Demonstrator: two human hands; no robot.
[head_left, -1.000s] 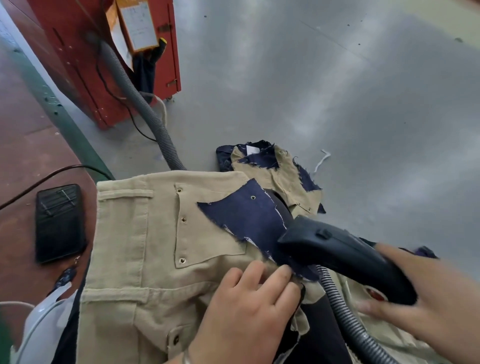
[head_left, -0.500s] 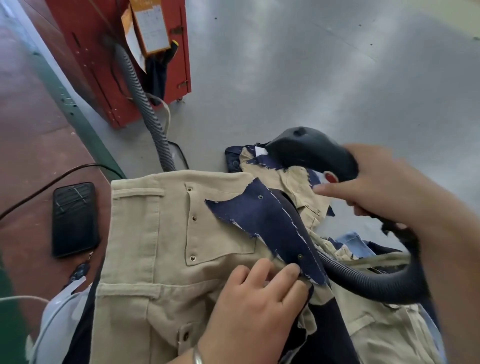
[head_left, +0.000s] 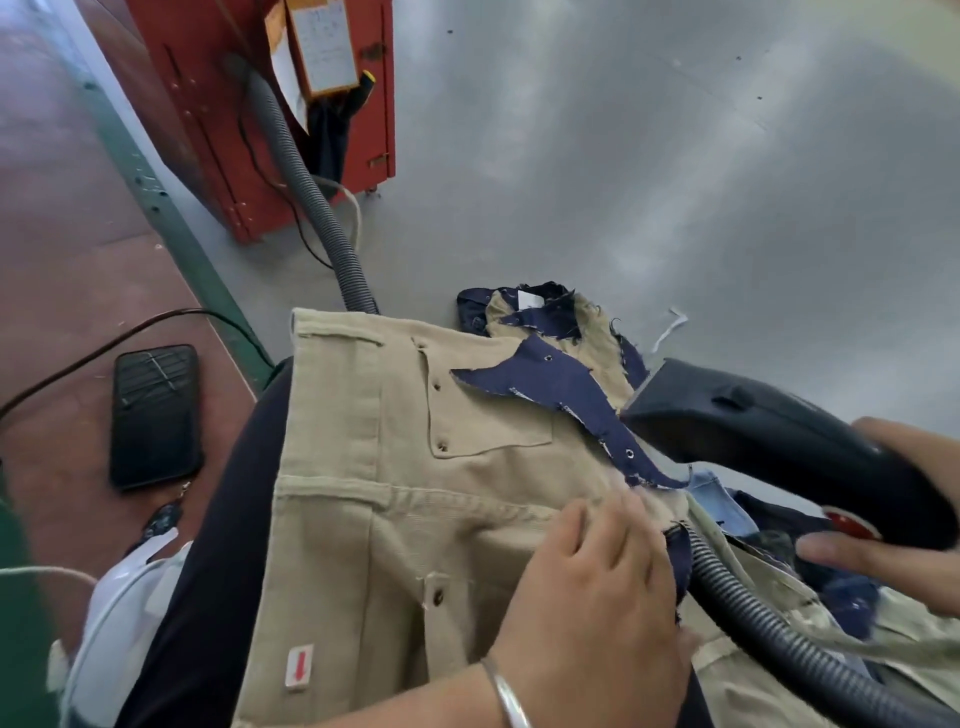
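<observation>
A beige corduroy garment (head_left: 374, 499) with a patch pocket lies spread over my lap. A ragged navy fabric piece (head_left: 561, 395) with snap holes hangs off its upper right edge. My left hand (head_left: 592, 592) rests on the beige cloth just below that navy piece, fingers bent against the fabric. My right hand (head_left: 893, 545) grips the handle of a black suction nozzle (head_left: 753, 431), whose mouth points at the navy piece from the right. The nozzle's ribbed grey hose (head_left: 769, 623) runs down past my left hand.
A black phone (head_left: 156, 415) lies on the red-brown surface at left, beside a cable. A red cabinet (head_left: 249, 130) with a second grey hose (head_left: 311, 197) stands behind. More beige and navy pieces (head_left: 550, 317) lie on the grey floor (head_left: 675, 156). A white object sits at lower left.
My right hand has brought the nozzle down from above the far pile to the right edge of the navy piece. The left hand has stayed on the garment.
</observation>
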